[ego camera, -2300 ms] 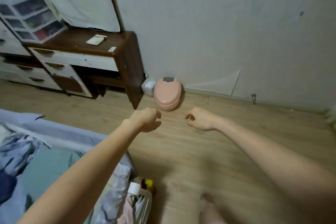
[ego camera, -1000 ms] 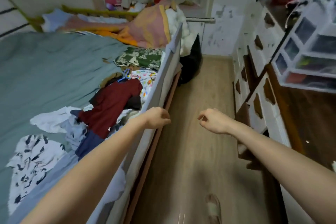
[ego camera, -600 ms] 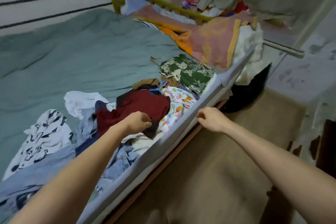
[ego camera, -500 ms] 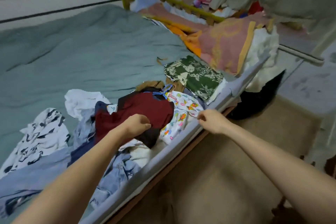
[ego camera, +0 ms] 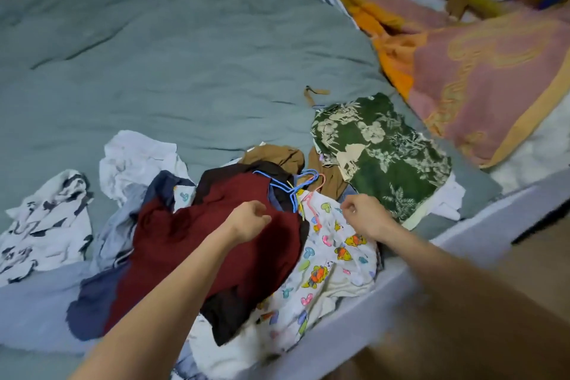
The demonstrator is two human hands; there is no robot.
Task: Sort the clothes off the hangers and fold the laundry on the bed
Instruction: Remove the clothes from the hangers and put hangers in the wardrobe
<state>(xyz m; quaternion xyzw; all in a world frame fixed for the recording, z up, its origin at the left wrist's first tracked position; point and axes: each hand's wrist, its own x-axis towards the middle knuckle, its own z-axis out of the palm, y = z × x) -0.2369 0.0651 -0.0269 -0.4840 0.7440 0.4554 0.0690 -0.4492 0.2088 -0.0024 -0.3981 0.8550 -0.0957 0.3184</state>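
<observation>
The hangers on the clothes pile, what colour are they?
Mostly blue hangers, one pink, seen in the head view.

maroon shirt (ego camera: 197, 244), green floral cloth (ego camera: 382, 154)
</observation>
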